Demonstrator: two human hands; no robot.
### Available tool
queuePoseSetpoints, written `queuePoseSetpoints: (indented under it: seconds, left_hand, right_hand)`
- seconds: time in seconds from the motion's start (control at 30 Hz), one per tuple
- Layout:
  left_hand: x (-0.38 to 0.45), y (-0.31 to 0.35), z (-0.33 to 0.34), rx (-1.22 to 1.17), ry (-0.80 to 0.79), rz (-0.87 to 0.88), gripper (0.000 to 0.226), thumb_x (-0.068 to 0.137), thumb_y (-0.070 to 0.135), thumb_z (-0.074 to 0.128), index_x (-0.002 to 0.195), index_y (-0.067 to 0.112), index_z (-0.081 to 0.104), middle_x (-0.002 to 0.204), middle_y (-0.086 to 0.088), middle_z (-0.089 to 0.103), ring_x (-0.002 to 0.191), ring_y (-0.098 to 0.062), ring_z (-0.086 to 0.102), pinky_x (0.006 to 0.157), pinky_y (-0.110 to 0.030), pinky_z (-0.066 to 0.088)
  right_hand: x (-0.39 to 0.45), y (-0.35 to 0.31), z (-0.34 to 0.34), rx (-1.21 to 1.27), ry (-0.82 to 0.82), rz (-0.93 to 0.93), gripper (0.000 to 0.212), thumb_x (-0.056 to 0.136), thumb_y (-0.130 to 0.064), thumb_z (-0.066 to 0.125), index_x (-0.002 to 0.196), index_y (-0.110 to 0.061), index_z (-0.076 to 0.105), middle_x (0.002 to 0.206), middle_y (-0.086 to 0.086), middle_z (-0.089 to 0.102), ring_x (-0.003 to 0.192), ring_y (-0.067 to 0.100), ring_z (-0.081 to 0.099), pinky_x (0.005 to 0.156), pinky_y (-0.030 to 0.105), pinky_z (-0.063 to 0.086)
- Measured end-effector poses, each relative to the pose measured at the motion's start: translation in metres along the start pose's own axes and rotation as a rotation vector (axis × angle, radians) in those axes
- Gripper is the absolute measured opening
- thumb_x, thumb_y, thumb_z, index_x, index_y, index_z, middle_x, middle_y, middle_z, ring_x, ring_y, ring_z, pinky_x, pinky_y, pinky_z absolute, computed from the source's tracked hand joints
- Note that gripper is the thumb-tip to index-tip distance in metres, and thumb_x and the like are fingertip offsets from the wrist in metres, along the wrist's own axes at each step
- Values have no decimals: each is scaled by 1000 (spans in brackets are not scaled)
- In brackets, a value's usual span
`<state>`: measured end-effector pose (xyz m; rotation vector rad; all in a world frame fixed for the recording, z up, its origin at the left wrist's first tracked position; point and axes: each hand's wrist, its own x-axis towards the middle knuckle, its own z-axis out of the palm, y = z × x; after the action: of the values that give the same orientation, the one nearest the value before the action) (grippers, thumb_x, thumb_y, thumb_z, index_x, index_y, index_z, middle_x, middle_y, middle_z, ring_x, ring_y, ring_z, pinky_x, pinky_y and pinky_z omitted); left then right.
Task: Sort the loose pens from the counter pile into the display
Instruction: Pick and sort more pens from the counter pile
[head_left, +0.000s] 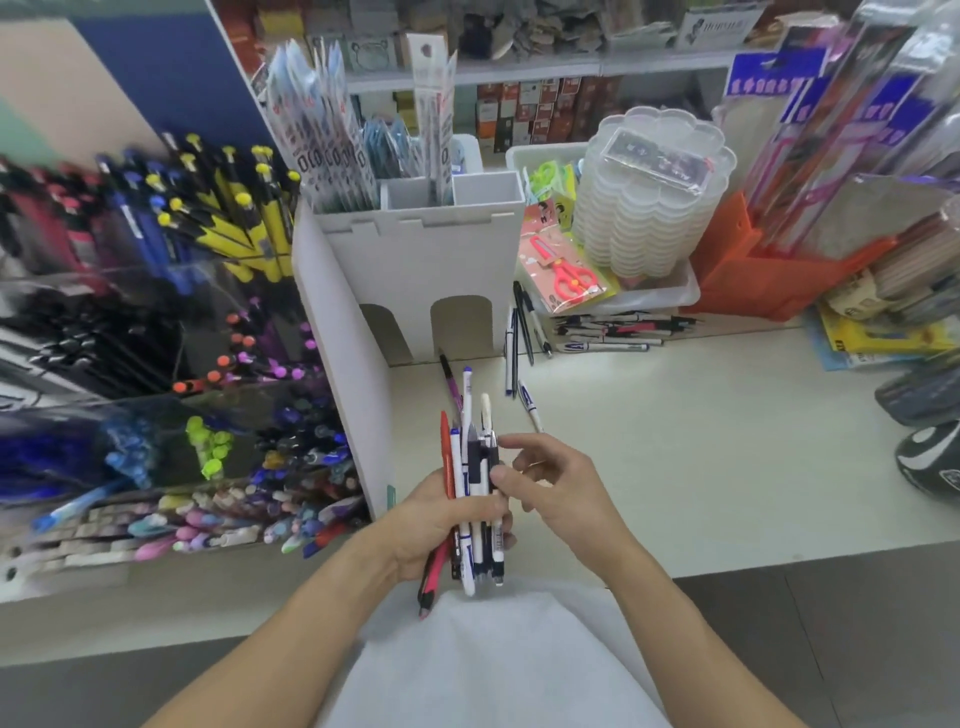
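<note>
I see my left hand (431, 525) gripping a bundle of pens (475, 499) above the surface (675, 441), while my right hand (556, 488) pinches one pen with thumb and fingers (501, 475).

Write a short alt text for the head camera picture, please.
A left hand grips a bundle of pens above a pale counter while the right hand touches one. More pens lie behind; a pen display stands left.

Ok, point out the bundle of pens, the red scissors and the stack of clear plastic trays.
bundle of pens (475, 467), head view, on a white barrel above the left hand.
red scissors (563, 271), head view, on the handles.
stack of clear plastic trays (649, 228), head view, on its scalloped side.
</note>
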<state>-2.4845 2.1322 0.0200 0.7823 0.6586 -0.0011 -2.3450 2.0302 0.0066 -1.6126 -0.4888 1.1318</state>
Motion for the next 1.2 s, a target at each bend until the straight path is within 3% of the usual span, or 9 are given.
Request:
queuePoseSetpoints:
  seconds: [0.23,0.43,0.57,0.67,0.77,0.9,1.03,1.13,1.2]
  left_hand:
    - [-15,-5,-13,22,-107,20,24,76,-5,69,94,10,67,82,-12,57,68,-27,53,65,-35,48]
    - [-20,-4,-20,52,-163,-15,41,78,-6,67,115,4,53,82,-14,55,69,-28,55,66,-36,51]
    - [-22,-2,-24,68,-172,-50,41,79,3,75,115,2,55,84,-13,56,68,-26,57,67,-37,53]
    - [-23,-1,-25,83,-195,-49,43,79,7,77,115,3,54,82,-12,56,69,-26,57,69,-38,53]
    - [-23,0,-26,126,-198,-41,45,79,9,78,116,3,54,81,-11,58,71,-29,60,74,-40,51]
    - [-22,-1,-28,161,-190,-32,41,80,8,77,114,3,55,82,-11,57,72,-30,61,75,-41,52]
    - [-22,-5,-26,125,-75,-27,39,80,3,75,115,2,56,81,-13,57,68,-29,60,68,-38,55]
    - [-19,-6,-25,155,-5,-13,39,83,-4,72,118,-3,54,82,-15,60,70,-31,61,68,-41,55]
    - [-17,-6,-23,206,5,-11,35,82,-6,71,114,-3,55,83,-16,61,71,-31,60,70,-42,55]
  right_hand:
    - [1,-27,12,-65,-143,-44,52,92,-30,72,139,-35,51,95,2,57,63,13,55,58,31,47]
    - [21,-48,9,-190,-128,-45,16,98,-15,65,112,-20,59,92,3,62,69,13,60,59,28,48]
    - [29,-67,2,-166,-211,-77,24,96,-11,67,118,-11,57,76,-1,61,67,13,62,61,25,49]
    - [35,-75,-3,-150,-240,-57,34,98,-22,64,130,-12,60,71,0,52,62,17,49,60,29,44]
    - [33,-79,6,-321,-388,-59,21,100,-32,62,103,-14,72,67,2,52,60,20,47,61,28,44]
    - [43,-87,6,-143,-152,-165,30,102,-39,53,85,-16,63,71,-5,57,65,15,52,67,32,46]
    - [45,-99,-12,84,63,-279,35,109,-33,35,92,-11,56,81,3,69,81,28,70,83,45,59]
    - [22,-100,6,93,-66,-172,24,110,-26,36,96,-9,45,65,0,51,49,17,50,49,35,51]
    - [11,-89,19,-240,-149,-64,26,106,-33,47,101,-9,53,63,-3,47,48,12,39,42,25,37]
